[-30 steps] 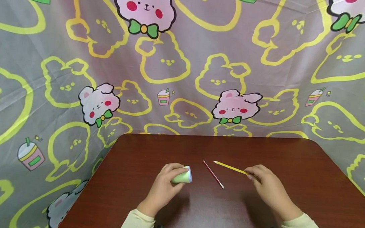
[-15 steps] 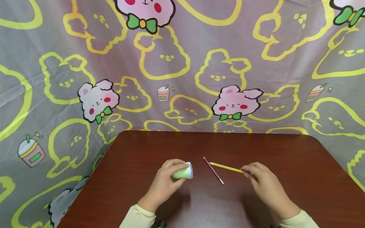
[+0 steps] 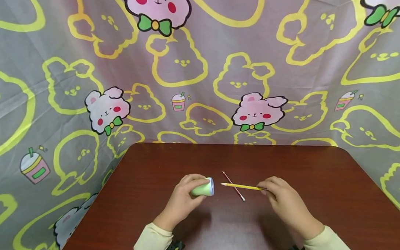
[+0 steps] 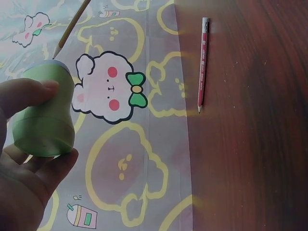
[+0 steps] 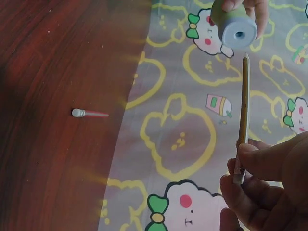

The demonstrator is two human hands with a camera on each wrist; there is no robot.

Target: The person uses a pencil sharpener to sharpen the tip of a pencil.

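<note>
Right hand [image 3: 285, 198] pinches yellow pencil [image 3: 243, 186] at rear, tip near green cylinder [image 3: 202, 189] gripped by left hand [image 3: 180, 201]

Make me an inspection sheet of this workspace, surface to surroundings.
Surface: glossy, dark reddish-brown table with rounded corners
Job's things: light-green waisted cylinder with pale-blue holed end; yellow wooden pencil, its tip apart from that end; red wooden pencil lying on the table
Clutter: nothing seen
Left grip: holds the cylinder
Right grip: pinches the yellow pencil near its rear
Cables: nothing seen
Surroundings: grey fabric curtain with yellow outlines and cartoon rabbits
</note>
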